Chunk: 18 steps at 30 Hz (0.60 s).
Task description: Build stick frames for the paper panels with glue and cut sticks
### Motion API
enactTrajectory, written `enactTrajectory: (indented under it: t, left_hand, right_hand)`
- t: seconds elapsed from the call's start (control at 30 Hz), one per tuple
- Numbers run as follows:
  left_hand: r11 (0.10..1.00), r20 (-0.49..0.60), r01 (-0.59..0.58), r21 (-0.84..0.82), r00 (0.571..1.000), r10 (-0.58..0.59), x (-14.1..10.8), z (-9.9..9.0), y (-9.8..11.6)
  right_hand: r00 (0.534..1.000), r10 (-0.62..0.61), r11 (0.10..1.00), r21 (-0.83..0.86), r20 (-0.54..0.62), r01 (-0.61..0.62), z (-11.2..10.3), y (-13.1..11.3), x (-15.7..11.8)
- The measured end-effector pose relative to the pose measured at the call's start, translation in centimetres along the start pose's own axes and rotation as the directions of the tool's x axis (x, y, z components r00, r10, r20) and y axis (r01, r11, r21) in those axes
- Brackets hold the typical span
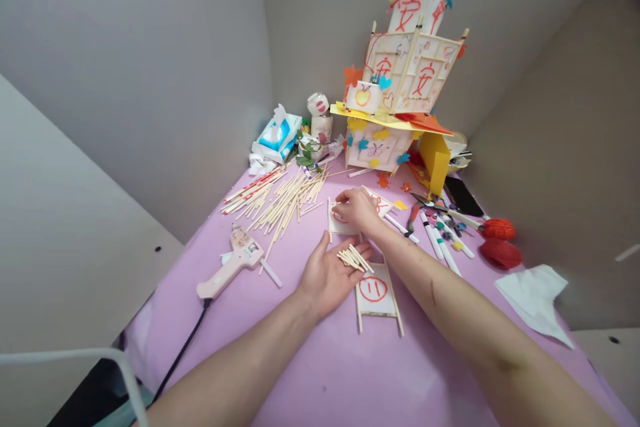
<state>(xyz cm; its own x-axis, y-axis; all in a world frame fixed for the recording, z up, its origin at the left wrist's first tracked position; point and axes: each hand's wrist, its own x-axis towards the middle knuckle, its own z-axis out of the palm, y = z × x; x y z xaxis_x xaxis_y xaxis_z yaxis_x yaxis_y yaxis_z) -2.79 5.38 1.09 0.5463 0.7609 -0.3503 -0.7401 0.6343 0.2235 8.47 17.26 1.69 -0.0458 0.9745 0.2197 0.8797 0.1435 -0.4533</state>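
Centrally, a loose heap of short sticks (356, 258) lies on the upturned palm of the left hand (327, 277); roughly a dozen, overlap preventing an exact count. Left fingers extended, uncurled. Right hand (357, 209) palm down, fingers bent, over one framed panel (344, 227); cannot tell whether its fingertips grip anything. Second panel (376, 303) nearer the body, top end hidden by the left hand; third (384, 203) partly behind the right. Outward: one glue gun (235, 263), two red balls (500, 241), one decorated tower (400, 77). Both forearms cut off by the frame.
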Motion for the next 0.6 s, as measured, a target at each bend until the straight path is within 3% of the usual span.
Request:
enactTrajectory:
  t: [0.6]
  left_hand:
    - [1.000,0.009,-0.015,-0.015,1.000,0.015,-0.01,0.00,0.19]
  right_hand:
    - [1.000,0.025,0.995,-0.097,-0.002,-0.025,1.00,-0.01,-0.08]
